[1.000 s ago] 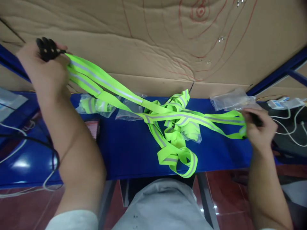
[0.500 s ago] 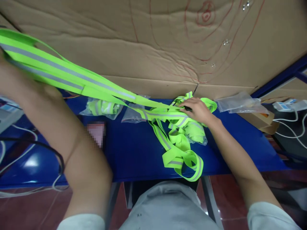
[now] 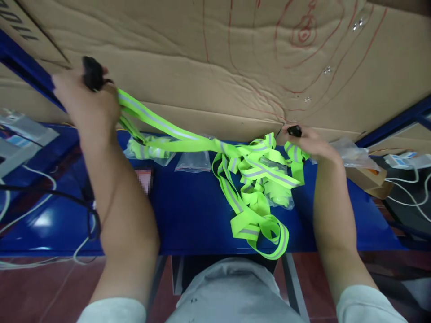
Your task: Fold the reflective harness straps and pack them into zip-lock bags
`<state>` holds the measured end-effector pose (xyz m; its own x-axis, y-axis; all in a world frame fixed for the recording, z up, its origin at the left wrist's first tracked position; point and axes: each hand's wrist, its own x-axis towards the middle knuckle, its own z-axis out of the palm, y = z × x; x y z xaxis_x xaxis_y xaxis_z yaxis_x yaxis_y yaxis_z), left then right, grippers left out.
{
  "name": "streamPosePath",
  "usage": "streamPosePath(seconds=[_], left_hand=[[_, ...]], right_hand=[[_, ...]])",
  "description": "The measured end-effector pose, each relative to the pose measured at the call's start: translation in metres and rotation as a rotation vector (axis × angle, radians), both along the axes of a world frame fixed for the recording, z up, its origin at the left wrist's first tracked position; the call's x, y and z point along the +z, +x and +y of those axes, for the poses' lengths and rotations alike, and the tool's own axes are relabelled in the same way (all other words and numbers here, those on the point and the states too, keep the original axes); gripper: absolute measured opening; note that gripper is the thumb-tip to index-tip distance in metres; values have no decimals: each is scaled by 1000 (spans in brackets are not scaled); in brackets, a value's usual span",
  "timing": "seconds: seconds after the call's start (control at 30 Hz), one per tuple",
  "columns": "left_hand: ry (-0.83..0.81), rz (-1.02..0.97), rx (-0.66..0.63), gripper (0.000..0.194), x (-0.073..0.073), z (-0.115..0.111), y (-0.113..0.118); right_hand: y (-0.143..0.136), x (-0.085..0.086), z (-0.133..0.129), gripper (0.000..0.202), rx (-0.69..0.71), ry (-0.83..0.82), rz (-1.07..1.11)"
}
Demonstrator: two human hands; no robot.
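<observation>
Neon green straps with grey reflective stripes (image 3: 249,202) lie tangled on the blue tabletop (image 3: 188,211), one loop at the front edge. From the pile, bands stretch up to the left to my left hand (image 3: 97,96), raised before the cardboard; it is closed round the straps and a black buckle-like piece (image 3: 93,74). At the pile's right end my right hand (image 3: 308,139) is closed on a small black piece (image 3: 294,131), with green strap just below it. Clear bags with rolled green strap (image 3: 150,150) sit at the back and under the pile (image 3: 279,193).
Cardboard with red marks (image 3: 168,40) stands behind the table. An empty clear bag (image 3: 192,161) lies left of the pile. Another bag (image 3: 353,154) and an open small carton (image 3: 368,179) are at the right. White cables (image 3: 50,188) and a blurred pink item (image 3: 144,180) are at the left.
My left hand has come in from the left edge, and the stretched bands hang slacker. My right hand has moved right, off the middle of the pile, with the black piece in it.
</observation>
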<state>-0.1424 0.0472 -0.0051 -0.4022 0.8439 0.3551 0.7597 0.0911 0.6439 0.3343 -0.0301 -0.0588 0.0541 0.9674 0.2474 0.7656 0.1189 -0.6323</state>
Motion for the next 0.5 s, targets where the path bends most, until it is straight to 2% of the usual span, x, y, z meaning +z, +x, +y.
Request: streamPosePath(seconds=[0.1,0.17,0.2,0.27,0.37,0.43,0.5], left_hand=[[192,93,31,43,-4,-3,10],[241,105,62,44,0,-7,20],[255,115,25,46,3,-11,25],[304,180,-173,45,10,-20,39],[381,366,-597,45,16,-39,66],[353,441,-857,49,15,-52,88],[339,490,-1042,54,10,-64,109]], right_hand=[[-1,16,-10,38,-52,119,-27],[-8,26,-21,34,-18,201,-75],[-13,31,-26,33,21,226,-120],[-28,39,-38,34,100,245,-223],[-53,46,-52,36,139,279,-313],[-70,48,-59,34,149,308,-337],[-83,49,-65,32,172,317,-368]])
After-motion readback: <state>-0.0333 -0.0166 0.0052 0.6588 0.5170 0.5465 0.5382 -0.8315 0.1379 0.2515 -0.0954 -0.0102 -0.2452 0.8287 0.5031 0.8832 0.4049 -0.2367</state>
